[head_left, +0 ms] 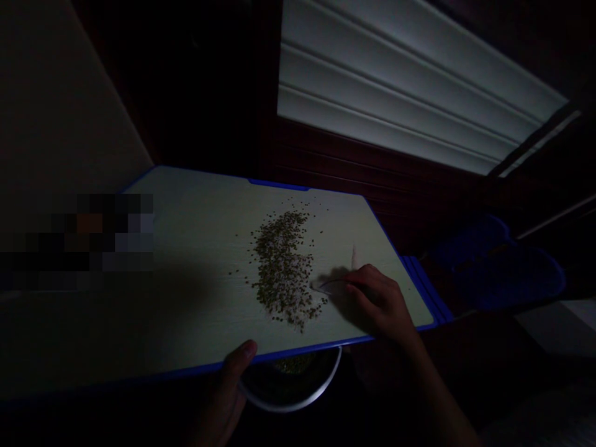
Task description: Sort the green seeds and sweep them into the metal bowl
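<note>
A heap of small dark greenish seeds (pixel 279 267), mixed with paler grains, is spread over a pale table top (pixel 195 211) with a blue rim. At the heap's right side, my right hand (pixel 379 298) is closed on a thin utensil (pixel 326 285). Its tip meets the edge of the heap, and its exact kind is unclear in the dim light. Below the near table edge is a round metal bowl (pixel 321 388) with similar seeds inside. My left hand (pixel 230 382) is at the bowl's left rim, thumb up by the table edge, its fingers partly hidden and seemingly around the rim.
A blue plastic chair (pixel 493 267) stands beyond the table's right end. Behind the table is a dark wooden panel (pixel 326 146) with pale slats (pixel 372 81) above. A blurred-out patch (pixel 77 242) covers part of the left side. The room is very dark.
</note>
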Available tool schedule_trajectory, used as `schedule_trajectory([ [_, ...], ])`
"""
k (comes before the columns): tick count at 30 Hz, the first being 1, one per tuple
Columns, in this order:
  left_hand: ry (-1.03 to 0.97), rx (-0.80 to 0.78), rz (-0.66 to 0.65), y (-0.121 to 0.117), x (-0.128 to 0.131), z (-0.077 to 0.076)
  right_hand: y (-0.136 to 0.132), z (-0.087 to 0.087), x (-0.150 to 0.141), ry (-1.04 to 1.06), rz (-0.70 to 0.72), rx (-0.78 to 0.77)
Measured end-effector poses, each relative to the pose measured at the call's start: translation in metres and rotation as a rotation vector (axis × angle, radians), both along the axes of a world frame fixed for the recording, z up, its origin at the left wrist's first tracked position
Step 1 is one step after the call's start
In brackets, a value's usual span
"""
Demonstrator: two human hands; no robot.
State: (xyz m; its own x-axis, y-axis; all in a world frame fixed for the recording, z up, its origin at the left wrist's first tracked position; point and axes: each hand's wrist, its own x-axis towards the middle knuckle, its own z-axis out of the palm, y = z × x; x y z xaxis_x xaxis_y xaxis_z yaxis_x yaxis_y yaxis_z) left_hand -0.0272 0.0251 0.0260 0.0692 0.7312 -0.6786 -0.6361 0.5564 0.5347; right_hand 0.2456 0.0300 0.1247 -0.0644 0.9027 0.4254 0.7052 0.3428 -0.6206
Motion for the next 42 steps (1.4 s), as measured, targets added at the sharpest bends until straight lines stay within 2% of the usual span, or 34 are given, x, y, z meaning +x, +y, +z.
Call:
schedule_trajectory([
  [3,0.008,-0.02,-0.017,0.0,0.0,-0.001,-0.006,-0.004,0.006,0.09,-0.197,0.034],
  [4,0.008,-0.012,-0.017,0.0,-0.001,-0.003,-0.009,-0.005,0.007,0.114,-0.219,0.036],
  [9,-0.017,-0.031,-0.035,0.002,-0.004,-0.009,-0.031,-0.013,0.007,0.117,-0.021,-0.029],
  [12,-0.043,-0.031,-0.062,0.002,-0.006,-0.009,-0.037,-0.014,0.002,0.058,-0.039,-0.054],
  [16,-0.031,-0.005,-0.045,0.001,-0.004,-0.003,-0.031,-0.011,-0.002,0.074,-0.171,-0.152],
  [19,-0.013,-0.038,-0.042,0.0,-0.003,0.0,-0.021,-0.011,-0.003,0.087,-0.325,-0.212],
  [23,-0.026,-0.028,-0.059,-0.001,-0.004,-0.001,-0.014,-0.017,-0.001,0.012,-0.571,-0.16],
  [26,-0.019,0.03,-0.053,-0.002,-0.004,-0.003,-0.014,-0.021,0.001,-0.028,-0.657,-0.091],
  [28,-0.005,0.033,-0.062,-0.001,-0.004,-0.004,-0.012,-0.017,0.004,0.009,-0.599,-0.055],
  [32,-0.021,0.008,-0.075,0.001,-0.005,-0.006,0.001,-0.001,0.011,0.092,-0.283,-0.072],
  [35,-0.03,0.012,-0.067,0.003,-0.005,-0.003,0.009,0.005,0.014,0.164,-0.125,-0.089],
  [38,-0.035,0.03,-0.072,0.002,-0.004,-0.001,0.009,0.001,0.013,0.197,-0.073,-0.109],
  [42,-0.042,0.057,-0.097,-0.001,-0.005,-0.006,0.004,-0.006,0.012,0.097,-0.038,-0.092],
])
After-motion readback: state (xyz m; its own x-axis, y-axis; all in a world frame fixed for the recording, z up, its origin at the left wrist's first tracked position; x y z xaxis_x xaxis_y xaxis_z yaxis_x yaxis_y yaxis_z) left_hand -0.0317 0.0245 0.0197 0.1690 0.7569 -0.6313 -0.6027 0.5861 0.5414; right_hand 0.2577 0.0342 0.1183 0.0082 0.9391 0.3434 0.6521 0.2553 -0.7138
